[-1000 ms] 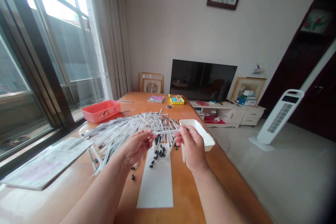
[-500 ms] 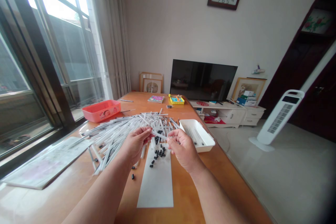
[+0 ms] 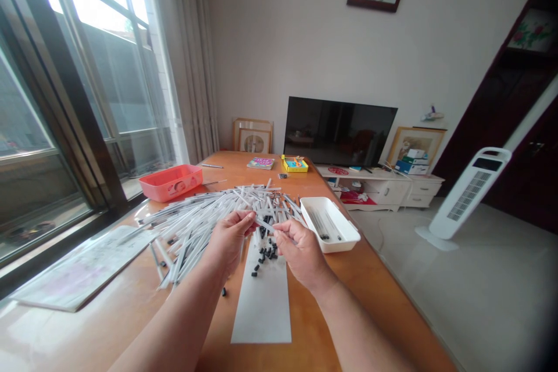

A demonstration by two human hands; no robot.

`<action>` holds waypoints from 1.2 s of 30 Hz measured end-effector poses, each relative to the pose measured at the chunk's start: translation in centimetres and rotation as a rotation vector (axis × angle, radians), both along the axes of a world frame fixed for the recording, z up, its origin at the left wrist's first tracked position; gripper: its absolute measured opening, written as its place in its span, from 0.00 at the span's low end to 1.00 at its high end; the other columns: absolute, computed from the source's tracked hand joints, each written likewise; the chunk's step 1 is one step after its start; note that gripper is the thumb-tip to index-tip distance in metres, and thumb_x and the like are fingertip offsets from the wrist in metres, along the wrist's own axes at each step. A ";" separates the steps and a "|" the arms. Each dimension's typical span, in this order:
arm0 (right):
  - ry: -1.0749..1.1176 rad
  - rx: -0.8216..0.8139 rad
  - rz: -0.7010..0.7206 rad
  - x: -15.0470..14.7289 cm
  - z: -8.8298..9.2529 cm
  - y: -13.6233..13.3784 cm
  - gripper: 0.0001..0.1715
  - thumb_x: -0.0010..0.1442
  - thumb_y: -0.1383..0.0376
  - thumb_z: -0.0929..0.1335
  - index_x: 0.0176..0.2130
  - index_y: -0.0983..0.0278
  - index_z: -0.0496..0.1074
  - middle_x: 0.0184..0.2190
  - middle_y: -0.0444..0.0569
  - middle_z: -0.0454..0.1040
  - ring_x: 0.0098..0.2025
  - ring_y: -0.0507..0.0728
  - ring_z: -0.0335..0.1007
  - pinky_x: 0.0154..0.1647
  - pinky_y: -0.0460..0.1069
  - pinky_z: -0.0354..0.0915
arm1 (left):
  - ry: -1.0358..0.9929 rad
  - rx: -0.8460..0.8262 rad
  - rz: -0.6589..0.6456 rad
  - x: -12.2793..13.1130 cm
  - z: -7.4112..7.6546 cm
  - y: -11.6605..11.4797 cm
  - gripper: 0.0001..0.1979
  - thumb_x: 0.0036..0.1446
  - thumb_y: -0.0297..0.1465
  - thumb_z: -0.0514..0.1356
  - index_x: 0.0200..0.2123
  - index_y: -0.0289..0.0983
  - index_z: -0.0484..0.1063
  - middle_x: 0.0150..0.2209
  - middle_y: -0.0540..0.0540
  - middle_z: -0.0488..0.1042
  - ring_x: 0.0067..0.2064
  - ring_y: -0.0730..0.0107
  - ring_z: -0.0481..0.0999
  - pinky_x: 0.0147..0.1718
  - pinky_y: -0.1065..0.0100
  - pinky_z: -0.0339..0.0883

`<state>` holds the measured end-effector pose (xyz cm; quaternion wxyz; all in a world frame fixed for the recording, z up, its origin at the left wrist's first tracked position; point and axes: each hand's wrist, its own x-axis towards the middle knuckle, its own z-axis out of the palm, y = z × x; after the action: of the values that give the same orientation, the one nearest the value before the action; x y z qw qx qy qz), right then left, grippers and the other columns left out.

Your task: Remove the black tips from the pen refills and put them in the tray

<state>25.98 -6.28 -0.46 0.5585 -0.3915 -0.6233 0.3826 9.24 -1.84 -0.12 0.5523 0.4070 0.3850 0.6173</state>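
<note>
My left hand (image 3: 234, 233) pinches one end of a slim translucent white pen tube (image 3: 265, 224) between thumb and fingertips. At the tube's other end my right hand (image 3: 300, 250) is closed on it, fingers bent. The tube is held slantwise above the table. Below and between the hands lie several small black caps (image 3: 265, 256) on a long white sheet (image 3: 261, 317). A large heap of similar white tubes (image 3: 209, 215) spreads behind and to the left of my left hand. Right of my right hand stands a white tray (image 3: 349, 237) with several thin, dark-tipped rods inside.
A red plastic box (image 3: 171, 184) stands at the left rear of the wooden table (image 3: 331, 314). A flat printed booklet (image 3: 82, 270) lies at the left. Farther back are a pink booklet (image 3: 260, 163) and a yellow box (image 3: 295, 165). One loose black cap (image 3: 224, 291) lies beside the sheet.
My right hand has moved slightly left along the tube, closer to my left hand, so less of the tube shows between them. The camera view has shifted a little.
</note>
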 end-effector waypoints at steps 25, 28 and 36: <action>0.193 -0.258 0.070 3.0 1.1 0.6 0.15 0.61 0.55 0.69 0.42 0.64 0.72 0.25 0.44 0.76 0.22 0.48 0.65 0.21 0.42 0.56 | -0.027 -0.040 0.096 -1.1 -0.6 1.2 0.17 0.41 0.38 0.75 0.30 0.35 0.76 0.29 0.49 0.76 0.32 0.73 0.74 0.36 0.71 0.65; 0.172 -0.255 0.077 3.4 1.4 0.5 0.13 0.58 0.59 0.71 0.40 0.65 0.72 0.28 0.47 0.78 0.25 0.50 0.69 0.24 0.43 0.61 | -0.039 -0.039 0.101 -1.2 -0.6 1.2 0.18 0.40 0.39 0.75 0.30 0.35 0.76 0.29 0.49 0.76 0.32 0.73 0.74 0.36 0.70 0.65; 0.174 -0.262 0.046 3.3 1.4 0.6 0.14 0.57 0.59 0.72 0.39 0.66 0.72 0.31 0.51 0.80 0.29 0.54 0.76 0.30 0.48 0.71 | -0.031 -0.067 0.106 -0.7 -1.0 1.3 0.19 0.41 0.39 0.74 0.34 0.35 0.78 0.30 0.48 0.78 0.34 0.71 0.74 0.39 0.69 0.63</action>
<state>29.26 -5.67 0.95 0.5456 -0.4118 -0.5261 0.5059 8.50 -0.57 -1.09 0.5380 0.3576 0.4181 0.6386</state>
